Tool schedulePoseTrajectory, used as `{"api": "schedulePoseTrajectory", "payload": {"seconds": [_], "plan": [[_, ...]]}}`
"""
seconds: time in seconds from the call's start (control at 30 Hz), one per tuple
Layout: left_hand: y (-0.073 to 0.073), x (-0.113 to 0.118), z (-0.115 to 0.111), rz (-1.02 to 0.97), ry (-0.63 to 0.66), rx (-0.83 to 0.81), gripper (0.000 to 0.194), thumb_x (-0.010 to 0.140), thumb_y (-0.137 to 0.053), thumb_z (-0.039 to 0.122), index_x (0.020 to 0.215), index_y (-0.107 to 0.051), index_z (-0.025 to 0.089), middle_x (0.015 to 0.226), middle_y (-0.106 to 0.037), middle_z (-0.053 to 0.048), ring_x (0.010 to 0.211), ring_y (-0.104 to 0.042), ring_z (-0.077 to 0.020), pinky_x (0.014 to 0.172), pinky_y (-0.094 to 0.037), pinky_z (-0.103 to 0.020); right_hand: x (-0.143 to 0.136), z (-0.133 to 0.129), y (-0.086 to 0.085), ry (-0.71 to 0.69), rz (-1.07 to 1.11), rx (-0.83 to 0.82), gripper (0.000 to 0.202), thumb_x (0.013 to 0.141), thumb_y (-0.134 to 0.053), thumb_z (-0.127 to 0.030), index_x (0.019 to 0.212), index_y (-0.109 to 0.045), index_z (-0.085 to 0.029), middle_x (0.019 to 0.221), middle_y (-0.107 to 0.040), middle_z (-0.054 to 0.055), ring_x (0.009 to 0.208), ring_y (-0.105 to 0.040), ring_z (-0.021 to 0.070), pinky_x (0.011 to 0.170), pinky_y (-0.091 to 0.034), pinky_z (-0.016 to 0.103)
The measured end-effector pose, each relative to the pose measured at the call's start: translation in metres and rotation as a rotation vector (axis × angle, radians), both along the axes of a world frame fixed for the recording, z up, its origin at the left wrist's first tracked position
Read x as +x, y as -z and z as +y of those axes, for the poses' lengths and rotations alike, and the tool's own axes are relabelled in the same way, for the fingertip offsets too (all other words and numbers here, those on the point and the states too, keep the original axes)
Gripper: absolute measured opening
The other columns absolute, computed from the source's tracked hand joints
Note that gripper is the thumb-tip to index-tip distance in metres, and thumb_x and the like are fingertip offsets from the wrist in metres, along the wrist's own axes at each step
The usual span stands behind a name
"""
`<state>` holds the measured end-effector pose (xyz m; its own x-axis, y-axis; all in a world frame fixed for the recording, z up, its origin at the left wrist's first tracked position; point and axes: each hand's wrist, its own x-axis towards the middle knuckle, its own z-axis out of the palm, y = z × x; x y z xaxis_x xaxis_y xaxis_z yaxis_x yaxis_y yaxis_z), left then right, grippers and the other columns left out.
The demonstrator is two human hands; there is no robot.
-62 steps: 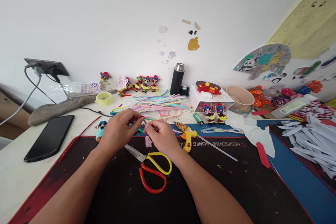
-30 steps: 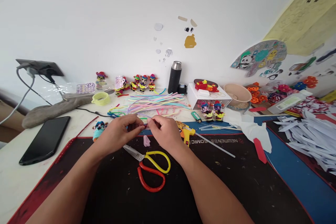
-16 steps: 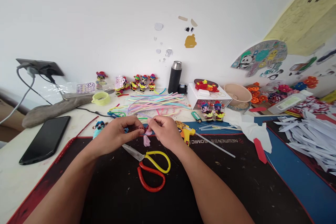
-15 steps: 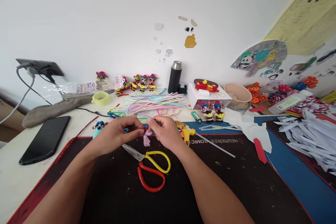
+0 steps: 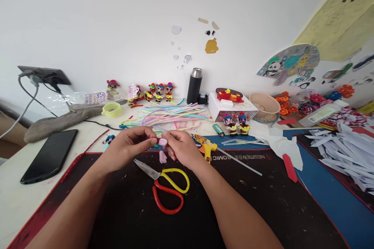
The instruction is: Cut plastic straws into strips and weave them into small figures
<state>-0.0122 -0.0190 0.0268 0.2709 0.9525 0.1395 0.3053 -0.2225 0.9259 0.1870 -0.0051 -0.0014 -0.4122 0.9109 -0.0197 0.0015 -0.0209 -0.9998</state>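
Between my fingertips is a small pink piece [image 5: 163, 141] with a bit of dark red beside it. My left hand [image 5: 131, 146] pinches its left side, fingers closed. My right hand [image 5: 182, 148] is closed on its right side, thumb and forefinger against it. Just below, a second pale pink piece [image 5: 162, 157] lies on the black mat [image 5: 122, 210]. Scissors [image 5: 157, 177] with one yellow and one red handle lie nearer to me, blades pointing up and left. A yellow glue gun [image 5: 208, 148] is right of my right hand.
Pastel pipe cleaners [image 5: 175, 114] lie behind my hands, with a black flask [image 5: 194, 86] and a white box [image 5: 219, 109] beyond. At the left are a phone [image 5: 49, 155] and a wooden log [image 5: 64, 118]. Paper strips [image 5: 344, 155] pile up at the right.
The pink piece between my fingertips now shows more fully, turned up and apart from the one below. My left hand has shifted slightly, and the fingers of both hands have changed their hold.
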Motion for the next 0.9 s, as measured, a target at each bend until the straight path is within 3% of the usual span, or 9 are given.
{"api": "schedulePoseTrajectory", "payload": {"seconds": [0.23,0.5,0.9], "plan": [[0.004,0.006,0.003,-0.062,-0.129,0.004,0.032,0.084,-0.074,0.053,0.078,-0.070,0.022,0.075,-0.069,-0.002,0.068,-0.059,-0.0176,0.063,-0.049,-0.029,-0.005,-0.003,-0.002,-0.031,0.094,-0.060,0.043,0.097,-0.058,-0.056,0.075,-0.059,-0.019,0.047,-0.048,-0.007,0.036,-0.041,0.0077,0.042,-0.032,0.022],[0.016,0.011,0.007,-0.190,-0.169,-0.075,0.030,0.084,-0.075,0.051,0.078,-0.070,0.022,0.068,-0.062,0.000,0.062,-0.052,-0.0154,0.058,-0.042,-0.029,-0.008,-0.003,0.003,-0.036,0.191,-0.197,0.040,0.095,-0.061,-0.055,0.078,-0.063,-0.018,0.050,-0.051,-0.006,0.038,-0.042,0.0073,0.042,-0.029,0.021],[0.019,0.012,0.007,-0.275,-0.222,-0.091,0.029,0.083,-0.080,0.048,0.079,-0.072,0.020,0.071,-0.062,0.001,0.064,-0.048,-0.0130,0.061,-0.040,-0.025,-0.010,-0.004,0.006,-0.048,0.185,-0.149,0.044,0.097,-0.058,-0.056,0.082,-0.071,-0.016,0.051,-0.052,-0.005,0.037,-0.042,0.0073,0.041,-0.029,0.022]]}}
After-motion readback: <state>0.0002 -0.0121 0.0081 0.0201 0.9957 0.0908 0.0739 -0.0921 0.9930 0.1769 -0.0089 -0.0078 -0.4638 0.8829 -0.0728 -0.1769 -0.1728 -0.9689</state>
